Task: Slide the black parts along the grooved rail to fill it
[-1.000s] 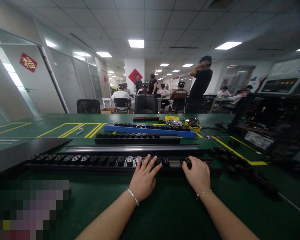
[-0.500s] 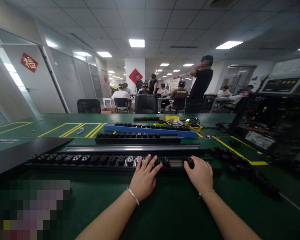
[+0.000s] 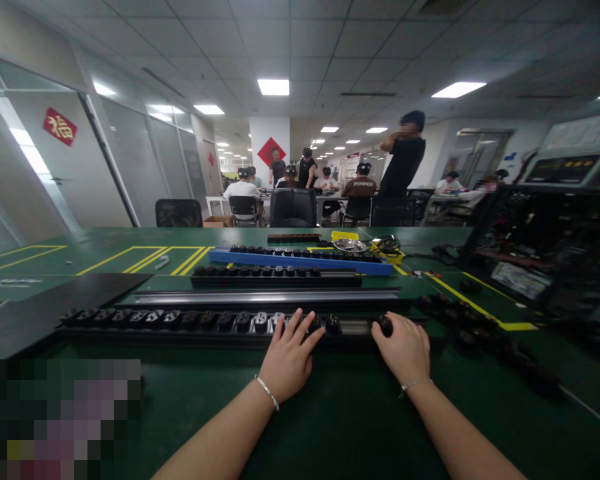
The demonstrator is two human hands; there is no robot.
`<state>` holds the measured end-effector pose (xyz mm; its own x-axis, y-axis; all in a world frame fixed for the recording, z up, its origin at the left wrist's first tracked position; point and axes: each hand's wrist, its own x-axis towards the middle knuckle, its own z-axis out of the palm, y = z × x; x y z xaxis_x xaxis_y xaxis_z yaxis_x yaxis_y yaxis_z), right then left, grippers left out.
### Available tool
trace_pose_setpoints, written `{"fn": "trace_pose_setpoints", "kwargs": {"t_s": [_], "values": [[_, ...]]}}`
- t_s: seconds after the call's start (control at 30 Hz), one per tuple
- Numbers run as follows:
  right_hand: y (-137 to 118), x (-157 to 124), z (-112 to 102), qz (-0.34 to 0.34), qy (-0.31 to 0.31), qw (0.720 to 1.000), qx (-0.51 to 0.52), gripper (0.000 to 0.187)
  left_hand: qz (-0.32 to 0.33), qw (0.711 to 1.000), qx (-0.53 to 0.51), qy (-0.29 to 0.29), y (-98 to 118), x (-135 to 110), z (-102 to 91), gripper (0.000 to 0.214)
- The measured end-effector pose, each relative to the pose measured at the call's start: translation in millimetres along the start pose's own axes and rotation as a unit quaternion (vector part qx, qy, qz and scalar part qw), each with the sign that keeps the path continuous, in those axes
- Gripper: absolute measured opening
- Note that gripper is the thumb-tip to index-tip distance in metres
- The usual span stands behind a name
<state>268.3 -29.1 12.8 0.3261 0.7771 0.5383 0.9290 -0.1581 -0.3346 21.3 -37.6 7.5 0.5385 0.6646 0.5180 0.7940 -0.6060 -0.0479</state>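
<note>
A long black rail lies crosswise in front of me, with a row of round black socket modules seated along it. My left hand rests on the row with its fingers spread, covering some of the modules. To its right, my right hand is closed on one dark round socket module near the rail's right end. A bare stretch of rail lies between this module and the last one in the row. Whether the held module touches the rail cannot be made out.
Behind lie a second rail, a shorter rail with modules and a blue rail. Loose dark modules are piled on the right, before a black open-sided case. A yellow tray and metal dish stand farther back.
My right hand has moved a little to the right, and the socket module in it has shifted and tilted with it. My left hand has stayed in place.
</note>
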Motion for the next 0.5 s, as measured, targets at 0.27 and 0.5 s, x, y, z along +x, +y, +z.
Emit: {"fn": "trace_pose_setpoints", "kwargs": {"t_s": [0.27, 0.5], "values": [[3.1, 1.1, -2.2, 0.013, -0.007, 1.000, -0.007, 0.037, 0.002, 1.000, 0.006, 0.003, 0.5, 0.6, -1.7, 0.054], [5.1, 1.7, -2.0, 0.012, 0.002, 1.000, -0.003, 0.036, 0.004, 1.000, 0.012, 0.009, 0.5, 0.4, -1.2, 0.054]]}}
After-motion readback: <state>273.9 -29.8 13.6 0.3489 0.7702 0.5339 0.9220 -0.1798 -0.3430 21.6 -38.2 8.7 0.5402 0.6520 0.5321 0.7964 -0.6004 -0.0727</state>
